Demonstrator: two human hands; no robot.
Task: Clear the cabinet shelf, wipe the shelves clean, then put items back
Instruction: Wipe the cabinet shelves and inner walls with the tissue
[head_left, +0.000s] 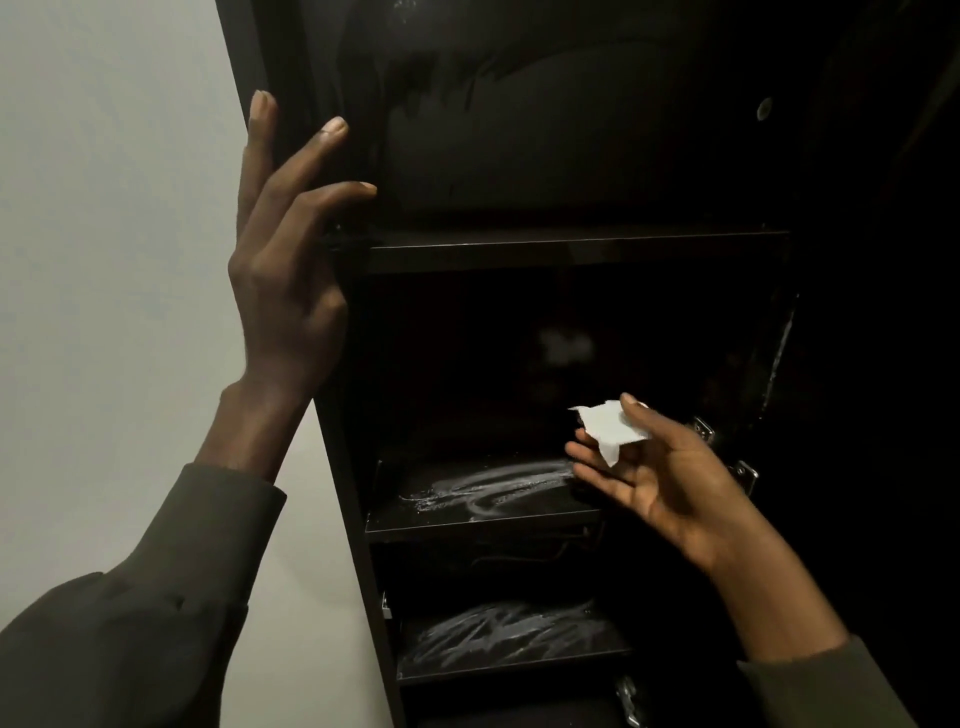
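The dark cabinet (519, 156) filled the centre and right of the frame, its open front facing the camera, with a pale wall (104, 208) at the left. No stored items could be seen on any shelf, so the clearing step looked done, though the interior was so dark that something small at the back could have been missed.

The left hand (283, 291), at the upper left, was spread with fingers loose, gripping nothing; it lay against the cabinet's left side panel (332, 467), fingertips reaching over its front edge. The right hand (660, 478), right of centre, was turned palm up and held a small crumpled white wipe (610, 428) pinched under the thumb against the fingers.

Three shelves showed. The top shelf (571, 252) crossed mid-frame as a thin dark edge with no streaks visible on it. The middle shelf (483, 514) carried pale swirled smears, and the bottom shelf (514, 654), lower in the frame, had denser pale scribbled streaks; whether these were wet cleaner or dust pushed about could not be told.

What the coming wipe seemed to turn on: the middle shelf's smears sat just left of and slightly below the right hand's fingertips, their long run stretching left to right along the shelf. The right hand was much the nearer and already had the wipe, so a palm-down turn and a sweep toward frame left would probably meet them, while the left hand steadied at the panel.
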